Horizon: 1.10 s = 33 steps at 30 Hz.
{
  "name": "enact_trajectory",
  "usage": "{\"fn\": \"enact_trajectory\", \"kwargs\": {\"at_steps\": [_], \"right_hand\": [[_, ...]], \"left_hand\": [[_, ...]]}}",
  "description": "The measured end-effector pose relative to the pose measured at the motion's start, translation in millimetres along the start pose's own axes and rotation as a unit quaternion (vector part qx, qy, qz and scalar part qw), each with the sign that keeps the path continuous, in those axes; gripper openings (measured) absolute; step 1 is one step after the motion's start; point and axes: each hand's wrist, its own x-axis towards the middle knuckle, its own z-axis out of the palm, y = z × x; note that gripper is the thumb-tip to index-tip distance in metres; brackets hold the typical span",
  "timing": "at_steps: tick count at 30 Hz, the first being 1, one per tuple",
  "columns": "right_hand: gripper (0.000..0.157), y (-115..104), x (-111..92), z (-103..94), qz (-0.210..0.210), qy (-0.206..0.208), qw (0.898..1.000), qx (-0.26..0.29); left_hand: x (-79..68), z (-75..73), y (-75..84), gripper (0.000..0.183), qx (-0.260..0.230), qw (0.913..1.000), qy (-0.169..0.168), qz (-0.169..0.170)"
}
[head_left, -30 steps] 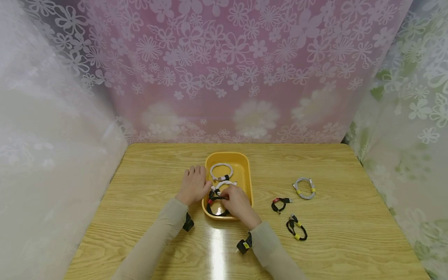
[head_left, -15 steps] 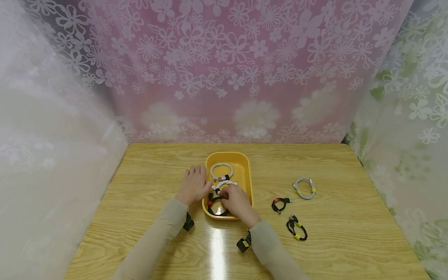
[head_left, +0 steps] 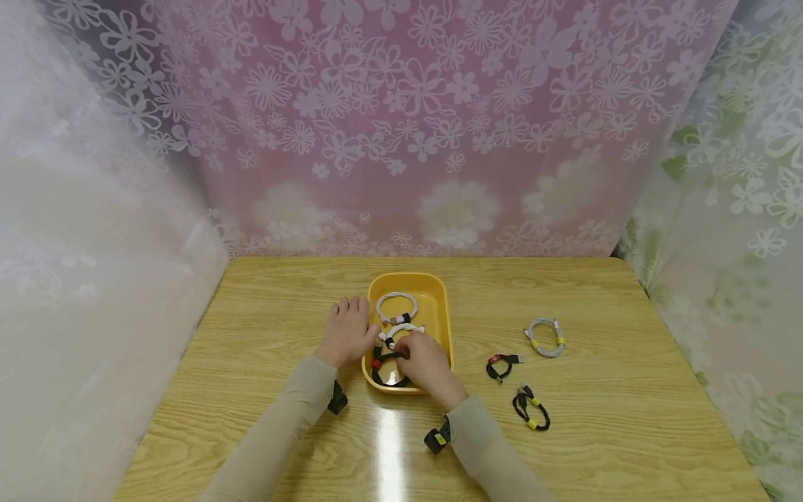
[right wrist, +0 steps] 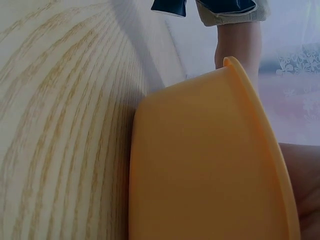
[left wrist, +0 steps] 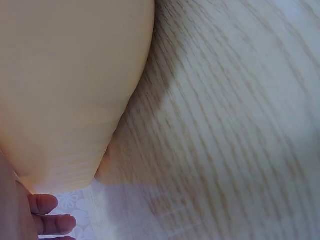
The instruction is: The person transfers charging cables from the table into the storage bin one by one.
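The right hand (head_left: 425, 359) reaches into the yellow tray (head_left: 433, 310), its fingers bent together in a narrow grip, and it pinches the upper side of a black cable (head_left: 376, 375) with a red band. This cable lies coiled inside the tray, to the left of the grip. The left hand (head_left: 348, 331) holds the left rim of the tray, with the thumb over the edge and the fingers bent down outside.

Just beyond the grip, very near the fingers, lies a coiled white cable (head_left: 408, 328), and farther beyond it a white cable loop (head_left: 398, 295). To the right of the grip, outside the tray, three coils rest on the wooden table (head_left: 282, 432): a black coil with a red tag (head_left: 500, 367), a grey coil (head_left: 545, 338) and a black coil with yellow bands (head_left: 531, 410), the nearest to the person.

The fingertips of the right hand are hard to make out, and the hand covers the right part of the held coil and part of the white one. In both wrist views the tray wall blocks the inside; the right hand appears there only as a dark piece at the edge.
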Motion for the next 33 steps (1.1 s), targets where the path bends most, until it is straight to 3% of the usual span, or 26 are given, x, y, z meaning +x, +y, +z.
{"fn": "enact_trajectory", "kwargs": {"at_steps": [19,33], "right_hand": [[0.012,-5,-6,-6.5,-0.01,0.006,1.0,0.006],[0.012,-11,-16,-31.7,-0.015,0.04,0.997,0.066]], "left_hand": [[1.1,3.0,-0.8,0.023,0.004,1.0,-0.007,-0.006],[1.6,3.2,0.1,0.023,-0.002,1.0,0.002,-0.003]]}}
